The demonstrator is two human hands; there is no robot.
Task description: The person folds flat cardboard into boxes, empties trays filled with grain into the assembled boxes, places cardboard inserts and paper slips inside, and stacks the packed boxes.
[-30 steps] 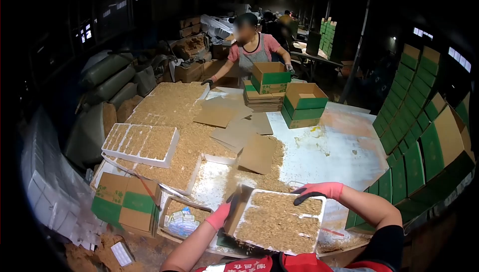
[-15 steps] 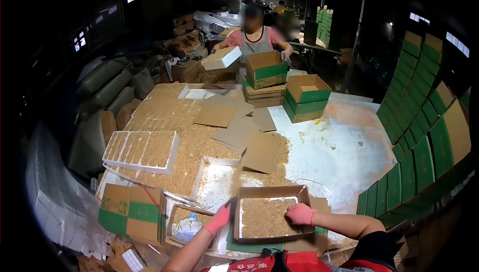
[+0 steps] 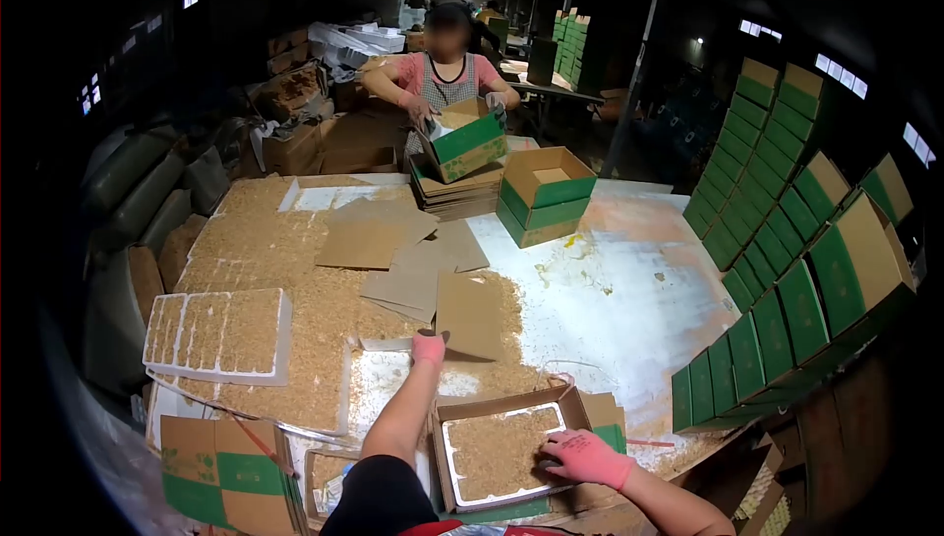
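Observation:
An open cardboard box (image 3: pixel 450 408) stands at the near edge of the table, with a white foam tray (image 3: pixel 501 452) full of brown shavings inside. My right hand (image 3: pixel 580 457), in a pink glove with dark fingertips, rests on the tray's right side, fingers spread. Farther forward, my left hand (image 3: pixel 430 346) is at the lower left edge of a flat cardboard sheet (image 3: pixel 467 315), its fingers closed on that edge. More loose cardboard sheets (image 3: pixel 369 234) lie beyond it.
Across the table a co-worker (image 3: pixel 447 74) holds a green-and-brown box (image 3: pixel 470 148) over stacked cardboard. Another box (image 3: pixel 546 192) stands beside it. A shavings-filled tray (image 3: pixel 221 329) lies left. Green boxes (image 3: pixel 767 339) line the right; folded cartons (image 3: pixel 221 472) stand near left.
My left hand has left the box and reached forward to the cardboard sheet. The tray has gone down into my box. The co-worker has brought a white tray into the other box.

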